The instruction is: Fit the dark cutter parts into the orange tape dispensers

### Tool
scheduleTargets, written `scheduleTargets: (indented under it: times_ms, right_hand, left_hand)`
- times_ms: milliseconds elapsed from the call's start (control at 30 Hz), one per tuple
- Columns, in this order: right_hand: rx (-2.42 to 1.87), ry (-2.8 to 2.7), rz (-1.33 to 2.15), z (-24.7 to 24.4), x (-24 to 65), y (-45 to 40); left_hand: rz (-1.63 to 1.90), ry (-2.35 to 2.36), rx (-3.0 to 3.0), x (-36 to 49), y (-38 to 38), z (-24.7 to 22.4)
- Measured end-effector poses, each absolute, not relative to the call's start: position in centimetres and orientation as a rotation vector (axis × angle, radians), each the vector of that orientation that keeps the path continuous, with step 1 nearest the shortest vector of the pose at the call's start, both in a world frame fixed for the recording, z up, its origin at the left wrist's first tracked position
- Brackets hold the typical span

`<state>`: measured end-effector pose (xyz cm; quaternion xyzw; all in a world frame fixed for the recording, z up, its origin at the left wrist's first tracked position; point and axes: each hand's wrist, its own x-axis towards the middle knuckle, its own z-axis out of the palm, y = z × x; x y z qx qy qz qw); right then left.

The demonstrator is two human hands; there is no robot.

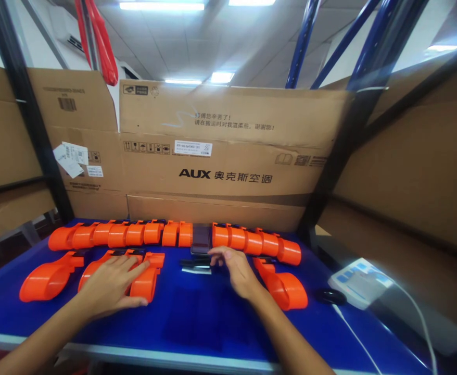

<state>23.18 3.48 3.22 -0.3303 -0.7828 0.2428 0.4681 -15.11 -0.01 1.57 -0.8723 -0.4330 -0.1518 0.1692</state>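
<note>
Orange bands (116, 235) are mostly ranged along the back of the bench (208, 323), few left up front, some covered by the left hand (109, 284), grip wide; by the phone (201, 242), the right hand's (239, 272) half-curled grip can't be read

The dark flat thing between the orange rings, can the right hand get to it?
Probably yes: the right hand is close beside the dark flat thing, and no orange ring seems in between.

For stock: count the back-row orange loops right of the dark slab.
5: first loop beside the dark slab, then second, third and fourth rightward, and fifth at the row's end.
</note>
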Motion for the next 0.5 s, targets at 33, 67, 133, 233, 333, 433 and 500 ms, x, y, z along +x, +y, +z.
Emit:
scheduleTargets:
  times_ms: [33, 67, 133, 233, 333, 433, 500]
  right_hand:
    - [-0.807, -1.924, 0.6, 3.2, 23.2, 3.5]
    - [-0.804, -1.927, 0.604, 3.1, 23.2, 3.5]
    - [-0.801, -1.922, 0.601, 3.1, 23.3, 3.6]
    - [-0.803, -1.907, 0.576, 3.1, 23.4, 3.7]
    - [-0.804, -1.904, 0.56, 3.0, 23.5, 3.8]
    - [-0.798, -1.912, 0.538, 2.9, 23.4, 3.8]
    - [-0.799, -1.918, 0.509, 2.9, 23.4, 3.7]
  left_hand:
    - [-0.427, -1.234, -2.479, -15.2, 0.1, 1.4]
    - [-0.424, -1.232, -2.478, -15.2, 0.3, 1.2]
    - [-0.43, -1.212, -2.471, -15.4, 0.5, 1.2]
    - [-0.451, -1.183, -2.432, -15.4, 0.7, 2.4]
    - [-0.479, -1.14, -2.369, -14.6, 0.4, 5.0]
    - [-0.61, -1.08, -2.312, -13.0, -0.1, 7.9]
    - [-0.683, -1.044, -2.287, -11.6, -0.6, 9.6]
